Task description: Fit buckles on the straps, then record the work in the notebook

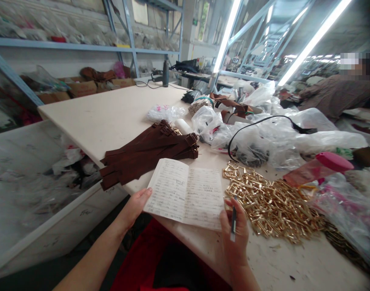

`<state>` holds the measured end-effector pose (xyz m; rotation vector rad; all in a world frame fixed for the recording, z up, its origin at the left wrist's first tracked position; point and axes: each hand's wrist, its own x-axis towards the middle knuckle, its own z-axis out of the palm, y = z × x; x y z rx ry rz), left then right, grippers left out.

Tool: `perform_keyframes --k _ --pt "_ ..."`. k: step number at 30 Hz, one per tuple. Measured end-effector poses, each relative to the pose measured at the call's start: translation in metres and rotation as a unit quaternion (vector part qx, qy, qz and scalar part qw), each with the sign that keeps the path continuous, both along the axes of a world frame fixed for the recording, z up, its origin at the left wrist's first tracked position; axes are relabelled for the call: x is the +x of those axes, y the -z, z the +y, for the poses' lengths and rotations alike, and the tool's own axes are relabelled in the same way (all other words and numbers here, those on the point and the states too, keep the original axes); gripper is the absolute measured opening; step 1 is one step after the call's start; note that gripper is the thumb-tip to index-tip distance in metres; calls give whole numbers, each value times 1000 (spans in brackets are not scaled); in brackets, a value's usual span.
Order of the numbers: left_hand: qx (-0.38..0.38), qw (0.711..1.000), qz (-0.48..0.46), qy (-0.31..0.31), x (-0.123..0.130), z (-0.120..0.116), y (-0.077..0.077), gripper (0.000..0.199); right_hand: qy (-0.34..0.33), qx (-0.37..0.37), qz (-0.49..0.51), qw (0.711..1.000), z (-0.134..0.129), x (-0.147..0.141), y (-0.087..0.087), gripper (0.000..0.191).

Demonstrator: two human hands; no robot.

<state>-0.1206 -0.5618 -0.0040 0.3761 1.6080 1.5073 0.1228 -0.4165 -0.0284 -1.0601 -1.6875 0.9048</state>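
Observation:
An open notebook (169,194) with handwritten lines on both pages lies tilted at the table's near edge. My left hand (139,204) grips its left edge, thumb on top of the page and the other fingers hidden beneath. At the lower right corner of the notebook is my right hand (235,220), closed around a dark pen (233,220) with a clear end. Just behind the notebook lies a bundle of dark brown leather straps (151,147), partly overhanging the table's left edge. A heap of gold metal buckles (269,202) spreads to the right of my right hand.
Clear plastic bags (263,141) crowd the table's right side, with a pink-lidded bottle (320,167) lying in front. A white bin (51,230) stands left of the table (96,117). Blue shelving (81,46) rises behind. A person (339,93) is at the far right.

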Motion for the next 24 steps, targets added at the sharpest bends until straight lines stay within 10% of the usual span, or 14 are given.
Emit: perform_keyframes --k 24 --pt "-1 1000 0 1 -1 0 2 52 3 5 -9 1000 1 0 0 41"
